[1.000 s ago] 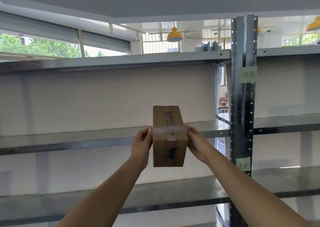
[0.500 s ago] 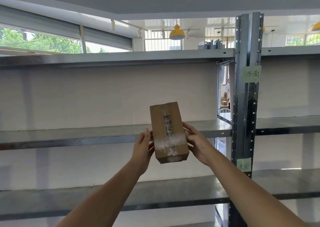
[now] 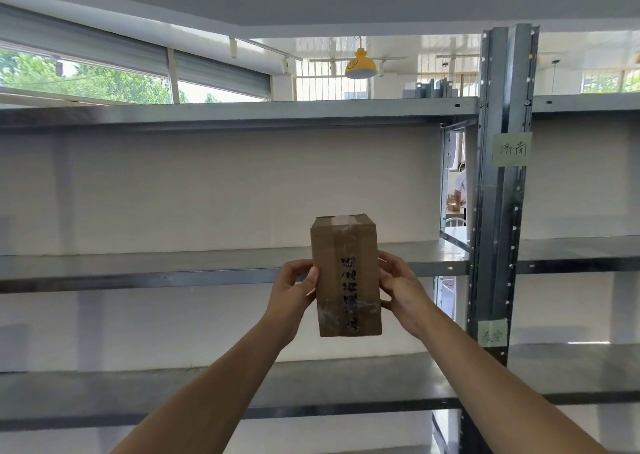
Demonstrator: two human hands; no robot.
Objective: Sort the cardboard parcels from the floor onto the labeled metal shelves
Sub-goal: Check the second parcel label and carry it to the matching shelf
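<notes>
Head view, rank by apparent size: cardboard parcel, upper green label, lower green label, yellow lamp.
1. cardboard parcel
2. upper green label
3. lower green label and yellow lamp: about alike. The lamp hangs far behind the shelves, so I won't rank those two.

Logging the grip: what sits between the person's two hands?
The cardboard parcel, upright, held by the left hand and right hand on opposite sides; the head view shows it.
</notes>
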